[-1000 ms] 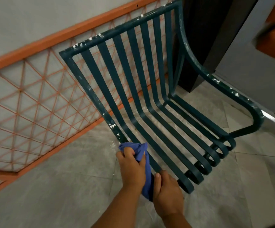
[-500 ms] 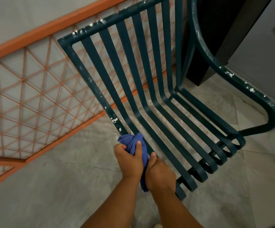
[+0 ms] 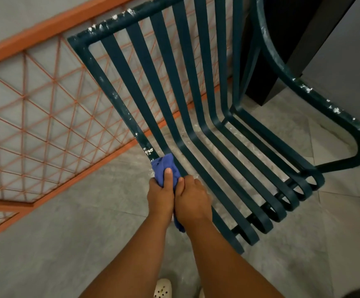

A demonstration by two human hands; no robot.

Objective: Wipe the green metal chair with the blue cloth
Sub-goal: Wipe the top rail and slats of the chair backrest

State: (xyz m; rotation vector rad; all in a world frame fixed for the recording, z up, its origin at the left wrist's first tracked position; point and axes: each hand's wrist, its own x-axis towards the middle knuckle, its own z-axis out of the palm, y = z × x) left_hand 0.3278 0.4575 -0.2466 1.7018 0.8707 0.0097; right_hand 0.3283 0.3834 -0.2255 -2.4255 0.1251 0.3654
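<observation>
Grey floor (image 3: 45, 244) lies under the green chair (image 3: 196, 125), with an orange fence (image 3: 35, 104) behind. Your left hand (image 3: 160, 195) squeezes the blue cloth (image 3: 166, 166) against the chair's left bar. Your right hand (image 3: 193, 201) grips the same bar beside it.

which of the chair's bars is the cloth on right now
The outermost left frame bar, the one with white flecks just above the blue cloth. The left hand grips the cloth there; the flat slats to its right are untouched by it.
</observation>
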